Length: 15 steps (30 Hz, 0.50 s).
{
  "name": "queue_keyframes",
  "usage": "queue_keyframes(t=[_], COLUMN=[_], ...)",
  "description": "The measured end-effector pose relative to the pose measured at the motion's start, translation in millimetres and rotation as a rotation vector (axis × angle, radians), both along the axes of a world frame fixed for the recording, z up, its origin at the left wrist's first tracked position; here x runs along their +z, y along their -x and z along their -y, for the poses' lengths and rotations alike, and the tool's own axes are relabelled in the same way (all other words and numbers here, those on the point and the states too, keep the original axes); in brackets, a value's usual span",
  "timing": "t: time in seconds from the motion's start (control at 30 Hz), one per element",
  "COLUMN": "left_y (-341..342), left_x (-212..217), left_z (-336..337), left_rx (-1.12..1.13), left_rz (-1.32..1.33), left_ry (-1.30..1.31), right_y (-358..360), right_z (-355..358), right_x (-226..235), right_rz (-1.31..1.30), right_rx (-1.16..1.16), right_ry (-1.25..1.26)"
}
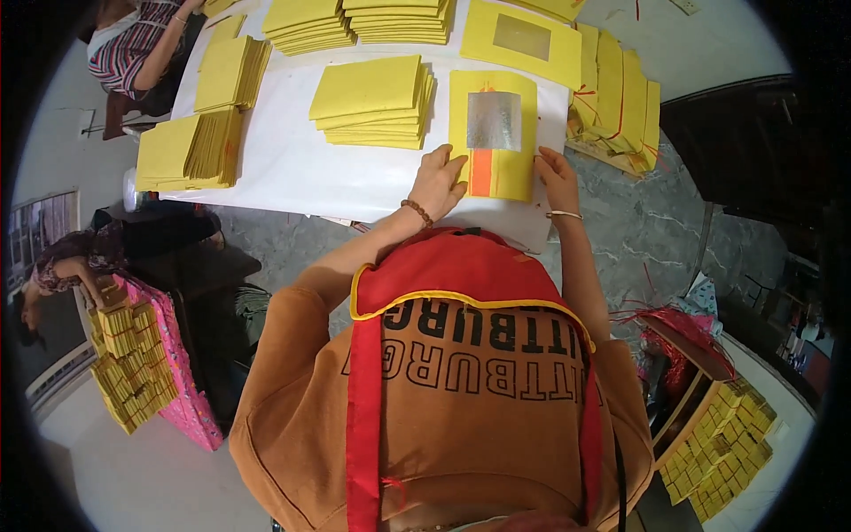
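Observation:
On the white-covered table in front of me lies a yellow joss paper sheet (523, 177) with a silvery square (494, 121) and an orange strip (481, 173) below it. My left hand (438, 182) has curled fingers on the sheet's lower left edge; a beaded bracelet is on that wrist. At its right edge my right hand (558, 182) grips with bent fingers, a pale bangle on the wrist. Whether more sheets lie underneath cannot be made out. Left of the sheet sits a loose stack of yellow paper (368, 97). Beyond the sheet lies another yellow paper with a silvery patch (520, 37).
More yellow stacks (188, 151) line the table's left side and far edge. Bundles tied with red string (612, 97) stand off the right edge. One person in stripes (142, 44) is at far left; another person (80, 257) handles yellow bundles (133, 355).

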<state>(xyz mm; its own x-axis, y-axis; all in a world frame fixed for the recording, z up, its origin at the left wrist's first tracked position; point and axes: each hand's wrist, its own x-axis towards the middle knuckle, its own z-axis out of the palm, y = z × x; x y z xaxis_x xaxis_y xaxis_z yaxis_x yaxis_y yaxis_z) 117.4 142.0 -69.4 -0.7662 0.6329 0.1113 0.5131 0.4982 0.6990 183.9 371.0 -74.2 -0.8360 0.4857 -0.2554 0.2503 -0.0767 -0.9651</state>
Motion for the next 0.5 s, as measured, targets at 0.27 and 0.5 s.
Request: queue_keyframes(t=[0.27, 0.5], left_y=[1.4, 55.6], left_x=[4.0, 77.4], left_z=[-2.0, -42.0], left_rx=[-0.044, 0.065], left_rz=[-0.06, -0.263], left_ry=[0.052, -0.265], right_y=[3.0, -16.4], right_z=[13.9, -7.7], right_x=[19.0, 121.5], right_rz=[0.014, -0.092], right_rx=[0.018, 0.33], right_ry=[0.219, -0.491])
